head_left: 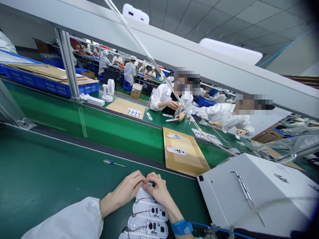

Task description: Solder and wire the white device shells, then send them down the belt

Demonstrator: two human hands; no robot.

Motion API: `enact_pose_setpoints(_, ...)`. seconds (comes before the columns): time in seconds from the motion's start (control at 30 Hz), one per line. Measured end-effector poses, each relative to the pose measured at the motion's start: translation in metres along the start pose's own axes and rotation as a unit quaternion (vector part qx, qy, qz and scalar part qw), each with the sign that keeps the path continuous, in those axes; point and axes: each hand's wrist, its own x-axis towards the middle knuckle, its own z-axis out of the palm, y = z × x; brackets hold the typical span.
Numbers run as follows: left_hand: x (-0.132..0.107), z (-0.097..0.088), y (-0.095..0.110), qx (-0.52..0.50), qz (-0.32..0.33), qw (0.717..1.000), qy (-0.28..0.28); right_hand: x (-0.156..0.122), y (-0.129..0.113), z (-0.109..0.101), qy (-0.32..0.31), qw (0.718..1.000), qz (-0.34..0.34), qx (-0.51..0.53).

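Observation:
A row of white plastic device housings (149, 227) with black parts and thin red wires lies on the green bench in front of me. At the far end of that row my left hand (128, 187) and my right hand (157, 190) meet over one housing. The fingers of both are bent and pressed close together, and whatever they pinch is hidden. A blue wrist strap (182, 227) with a cord is on my right wrist. Beyond my left hand lies a small screwdriver (113, 163) with a blue handle.
A cardboard sheet (186, 162) carrying two housings lies across the green conveyor belt (119, 134). At right stands a large white box (254, 192) with tweezers (245, 189) on it. Two co-workers handle parts across the line. A white fan (108, 90) stands there too.

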Motion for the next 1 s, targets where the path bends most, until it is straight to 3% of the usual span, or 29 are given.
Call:
enact_pose_setpoints(0.27,0.000,0.005,-0.005,-0.039,0.023,0.999,-0.002,-0.006,-0.006,-0.001,0.042,0.999,-0.002,-0.012)
enact_pose_setpoints(0.43,0.001,0.003,-0.002,-0.063,-0.008,0.998,0.007,-0.007,-0.005,0.001,0.062,0.998,-0.011,-0.015)
enact_pose_setpoints(0.73,0.002,0.008,-0.004,-0.069,-0.062,0.996,0.008,-0.010,-0.011,0.000,0.055,0.997,-0.001,-0.049)
enact_pose_setpoints(1.0,0.004,0.009,0.000,-0.040,-0.071,0.997,-0.006,-0.007,-0.011,0.000,0.042,0.996,0.001,-0.076)
